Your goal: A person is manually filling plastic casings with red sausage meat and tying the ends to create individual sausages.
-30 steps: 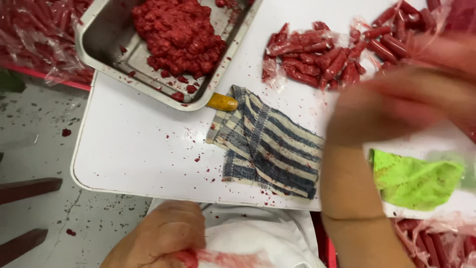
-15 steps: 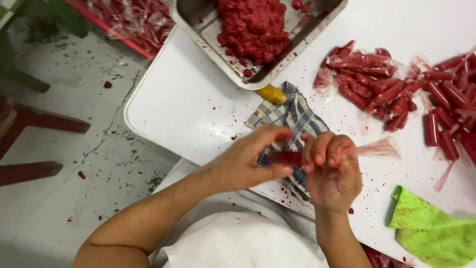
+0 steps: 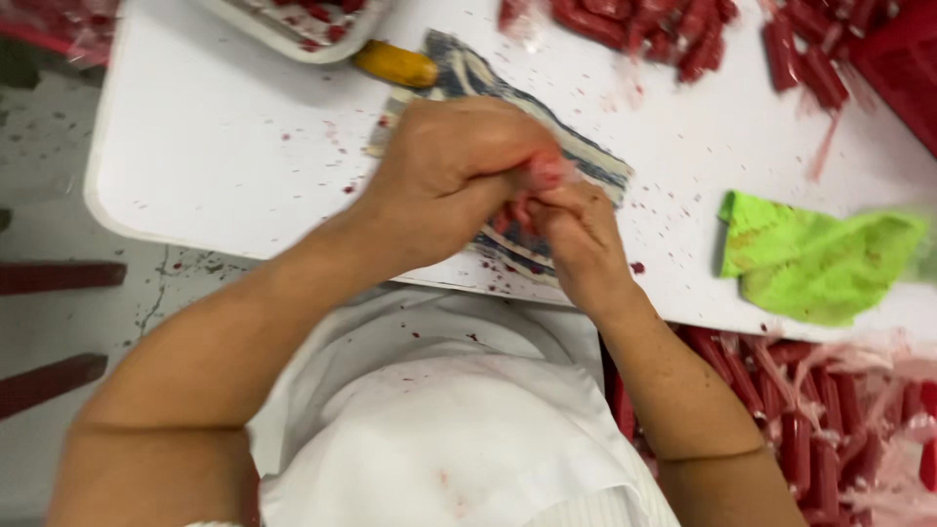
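Observation:
My left hand [image 3: 454, 171] and my right hand [image 3: 576, 239] are pressed together over a blue striped cloth [image 3: 595, 166] on the white table [image 3: 224, 156]. Both hands are closed on a small red sausage-like piece in clear wrap [image 3: 522, 205], mostly hidden between the fingers. Several wrapped red sausage pieces [image 3: 683, 29] lie at the table's far side.
A metal tray [image 3: 293, 29] with red mince sits at the top left, a yellow handle [image 3: 395, 63] beside it. A green cloth [image 3: 820, 254] lies at the right. More red wrapped pieces [image 3: 810, 420] fill a container below the table edge at right. Grey floor lies left.
The view has tilted down and closer. My hands have come tighter together around the red piece, and the wrap tail that stuck out to the right is no longer seen.

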